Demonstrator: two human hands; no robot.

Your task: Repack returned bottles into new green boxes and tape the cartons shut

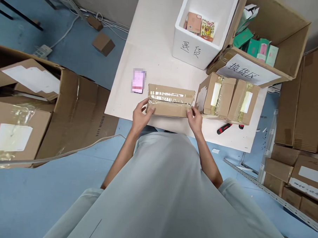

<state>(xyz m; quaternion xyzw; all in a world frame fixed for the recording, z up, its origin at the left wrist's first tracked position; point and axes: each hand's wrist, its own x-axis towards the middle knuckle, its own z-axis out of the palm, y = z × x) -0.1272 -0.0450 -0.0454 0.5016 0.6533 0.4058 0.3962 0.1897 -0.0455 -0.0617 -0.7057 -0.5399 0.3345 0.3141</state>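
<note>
A long, narrow cardboard box (171,109) rests near the front edge of the white table (152,34). Clear tape runs along the seam on its top. My left hand (142,115) grips its left end, thumb on the near face. At the opposite end my right hand (194,120) holds it the same way. The undersides of both hands' fingers are partly hidden behind the box. Just right of it stand two taped cardboard boxes (215,95) with pale labels. A phone-like pink item (138,80), blurred out, lies to the left.
Behind are a white bin (195,52) with small packs and a large open carton (290,47) with green boxes. A red-and-black handle (224,128) lies at the front right. A big carton (70,108) of parcels stands left; stacked boxes (288,103) line the right.
</note>
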